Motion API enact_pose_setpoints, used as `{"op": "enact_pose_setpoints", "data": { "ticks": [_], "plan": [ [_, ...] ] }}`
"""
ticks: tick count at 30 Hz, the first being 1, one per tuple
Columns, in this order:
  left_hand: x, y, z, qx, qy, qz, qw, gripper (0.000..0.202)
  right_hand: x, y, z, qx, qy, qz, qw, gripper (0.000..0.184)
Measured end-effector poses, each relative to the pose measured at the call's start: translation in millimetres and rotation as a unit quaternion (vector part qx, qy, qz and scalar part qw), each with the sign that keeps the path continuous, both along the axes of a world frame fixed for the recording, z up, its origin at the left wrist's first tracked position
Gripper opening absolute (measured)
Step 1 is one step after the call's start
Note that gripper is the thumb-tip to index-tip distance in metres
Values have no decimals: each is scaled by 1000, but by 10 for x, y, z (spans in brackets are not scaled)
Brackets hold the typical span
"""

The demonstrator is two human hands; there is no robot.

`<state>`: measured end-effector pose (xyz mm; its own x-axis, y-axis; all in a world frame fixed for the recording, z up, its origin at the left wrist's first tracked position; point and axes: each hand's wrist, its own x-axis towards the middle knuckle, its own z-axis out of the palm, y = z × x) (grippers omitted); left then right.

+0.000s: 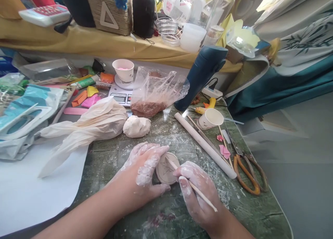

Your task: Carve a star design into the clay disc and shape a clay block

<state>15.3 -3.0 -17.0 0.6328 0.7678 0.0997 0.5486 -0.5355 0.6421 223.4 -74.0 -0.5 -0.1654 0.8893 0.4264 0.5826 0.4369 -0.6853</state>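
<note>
Shows right hand (197, 194), floury, pinched pen-fashion around a thin wooden stick (194, 187), tip resting on the star-scored clay disc (166, 169) lying flat on the green table (169, 214). Shows left hand (147, 169) loosely curled, gripping nothing, pressed against the disc's left rim. Beyond the disc: dough lump (136, 126). Right of the disc: rolling pin (205, 145), then scissors (247, 173).
</note>
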Motion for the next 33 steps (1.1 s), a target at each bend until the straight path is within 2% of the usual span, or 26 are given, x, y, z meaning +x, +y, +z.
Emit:
{"op": "enact_pose_setpoints", "data": {
  "ticks": [10,14,17,19,21,25,27,29,33],
  "plan": [
    [15,11,48,1,9,-2,1000,77,-23,-103,-26,87,-99,28,991,30],
    [-7,7,16,0,17,-7,1000,83,-38,-147,-31,102,-90,14,991,28],
    [-24,5,-15,1,14,-6,1000,87,5,-183,-53,68,-42,21,997,27],
    [-29,8,-32,-4,11,1,1000,90,58,-186,-64,24,12,-28,999,27],
    [-29,14,-44,-7,12,9,1000,94,121,-155,-50,-25,74,-108,991,31],
    [-30,29,-62,-4,15,17,1000,92,263,21,96,-83,241,-199,946,35],
    [-37,31,-69,0,16,15,1000,90,361,153,201,-68,300,-245,919,27],
    [-46,31,-72,6,15,12,1000,89,493,306,293,-19,312,-294,903,17],
    [-49,36,-61,16,6,9,1000,88,823,642,381,111,273,-345,891,28]
  ]
}}
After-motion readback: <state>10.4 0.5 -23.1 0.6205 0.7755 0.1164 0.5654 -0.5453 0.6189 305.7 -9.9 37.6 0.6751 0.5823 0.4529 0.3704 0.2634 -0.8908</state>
